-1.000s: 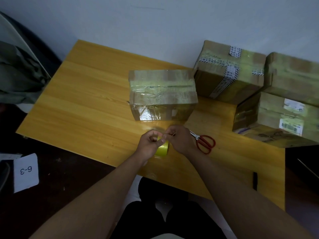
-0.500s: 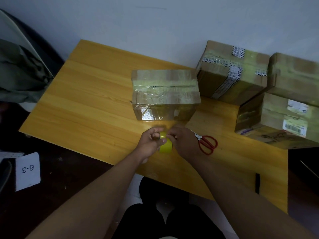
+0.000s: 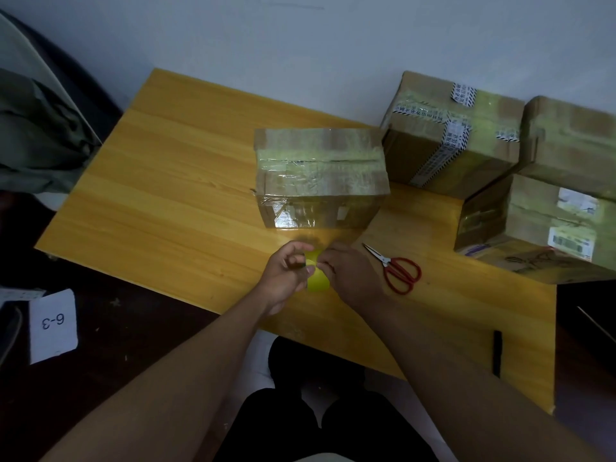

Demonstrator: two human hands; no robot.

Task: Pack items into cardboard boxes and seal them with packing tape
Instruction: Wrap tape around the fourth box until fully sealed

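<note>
A yellow roll of packing tape (image 3: 317, 279) is held just above the wooden table (image 3: 173, 201), near its front edge. My left hand (image 3: 286, 274) grips the roll from the left with curled fingers. My right hand (image 3: 350, 273) pinches the roll's top edge from the right. Directly behind the hands stands a taped cardboard box (image 3: 316, 176), closed and covered with clear tape. Red-handled scissors (image 3: 396, 268) lie on the table just right of my right hand.
Three more taped boxes sit at the back right: one (image 3: 450, 138) against the wall, one (image 3: 573, 145) at the far right, one (image 3: 540, 228) with labels in front. A black marker (image 3: 497, 353) lies near the table's right front. A card marked 6-3 (image 3: 53, 325) lies on the floor, left.
Both hands have turned the tape roll slightly between them; the left fingers have shifted on it. The hands stay in front of the middle box.
</note>
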